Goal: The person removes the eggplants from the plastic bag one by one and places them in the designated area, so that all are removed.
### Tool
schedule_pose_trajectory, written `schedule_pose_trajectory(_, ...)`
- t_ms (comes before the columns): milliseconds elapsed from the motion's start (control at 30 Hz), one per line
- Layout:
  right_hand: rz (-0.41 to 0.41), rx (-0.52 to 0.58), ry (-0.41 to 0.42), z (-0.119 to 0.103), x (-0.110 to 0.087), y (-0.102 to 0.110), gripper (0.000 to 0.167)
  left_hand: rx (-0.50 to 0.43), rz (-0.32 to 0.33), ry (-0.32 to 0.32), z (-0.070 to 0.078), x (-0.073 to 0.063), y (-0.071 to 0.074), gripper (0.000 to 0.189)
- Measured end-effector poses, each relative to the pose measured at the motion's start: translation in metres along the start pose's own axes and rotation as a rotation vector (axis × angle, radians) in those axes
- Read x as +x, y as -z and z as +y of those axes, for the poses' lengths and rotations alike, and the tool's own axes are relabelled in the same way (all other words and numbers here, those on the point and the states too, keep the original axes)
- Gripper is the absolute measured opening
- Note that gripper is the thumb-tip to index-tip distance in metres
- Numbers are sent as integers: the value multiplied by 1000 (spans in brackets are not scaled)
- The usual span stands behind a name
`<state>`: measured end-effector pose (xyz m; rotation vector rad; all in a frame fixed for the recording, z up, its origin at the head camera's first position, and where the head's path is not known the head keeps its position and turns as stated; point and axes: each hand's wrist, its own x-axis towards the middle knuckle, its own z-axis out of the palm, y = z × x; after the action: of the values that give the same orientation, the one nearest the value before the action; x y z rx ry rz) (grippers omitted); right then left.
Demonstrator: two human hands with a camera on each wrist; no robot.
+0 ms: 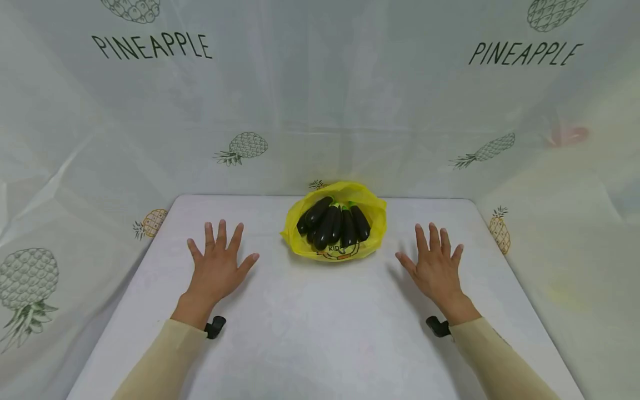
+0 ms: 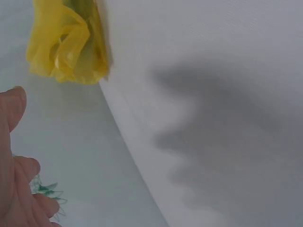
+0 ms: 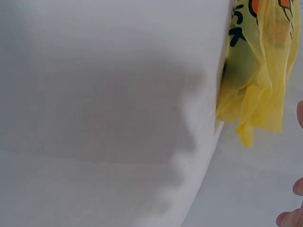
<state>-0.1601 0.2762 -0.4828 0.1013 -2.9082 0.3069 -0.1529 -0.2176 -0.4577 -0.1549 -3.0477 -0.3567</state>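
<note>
A yellow plastic bag (image 1: 372, 222) stands with its mouth wide at the back middle of the white table. Inside it lie several dark, glossy eggplants (image 1: 327, 225) with green stems. To the left of the bag, my left hand (image 1: 215, 269) is held over the table, palm down, fingers spread and straight. My right hand (image 1: 437, 272) mirrors it on the other side, also spread and holding nothing. In the left wrist view the bag's crumpled side (image 2: 66, 42) shows beyond the thumb. The right wrist view catches the bag's printed side (image 3: 258, 71) and a few fingertips (image 3: 289, 218).
The white table (image 1: 320, 333) ends at a back edge just behind the bag. A pale curtain (image 1: 320, 100) printed with pineapples hangs behind and along both sides. Shadows of both hands fall on the tabletop.
</note>
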Motion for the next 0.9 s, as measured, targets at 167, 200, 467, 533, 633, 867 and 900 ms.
schedule_pose_trajectory(167,20,17,1,-4,7,1,89,15,-26,-9,20,12,0,85)
schedule_pose_trajectory(200,23,22,4,-5,9,1,88,20,-33,-11,25,15,-1,84)
schedule_pose_trajectory(467,-4,51,19,-30,43,0,85,58,-64,-91,76,41,-9,69)
schedule_pose_trajectory(533,-21,59,34,-38,52,-2,83,71,-76,-108,87,47,-12,66)
schedule_pose_trajectory(633,-57,78,53,-44,63,-8,79,78,-107,-127,100,56,-16,62)
schedule_pose_trajectory(867,-159,76,48,-55,81,-26,72,82,-147,-126,108,72,-29,58)
schedule_pose_trajectory(900,-169,75,47,-56,82,-28,71,83,-148,-121,107,74,-31,58)
